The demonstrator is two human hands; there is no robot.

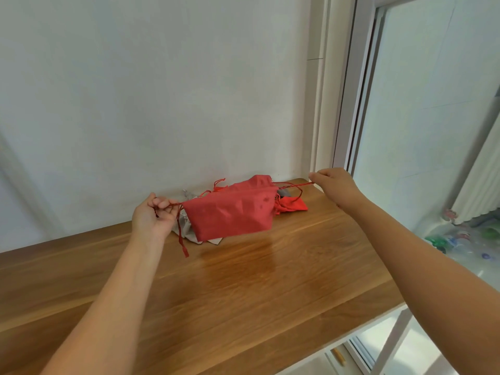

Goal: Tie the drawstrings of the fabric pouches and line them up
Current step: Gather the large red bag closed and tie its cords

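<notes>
Warm wooden planks are making up the desk [243, 293], which is running back to a plain white wall [162, 90] and ending on the right beside a pale window frame [349, 104]. Past the glass, a white curtain [481, 185] is hanging. Over the far half of the desk, a large red pouch [230, 215] is being held up, stretched sideways between the two hands.

The left hand [154, 217] is curling its fingers [162, 204] and pinching the left drawstring [180, 231] where it is leaving the pouch; the loose tail is dangling below the hand. The right hand [335, 185] is reaching toward the window frame, its fingertips pinching the right drawstring [295, 185], which is running taut from the pouch's upper corner.

Behind the raised pouch, more pouches are lying heaped against the wall: a small red pouch [293, 205] is showing on the right and a grey pouch [213, 240] is peeking out underneath, both partly hidden.
</notes>
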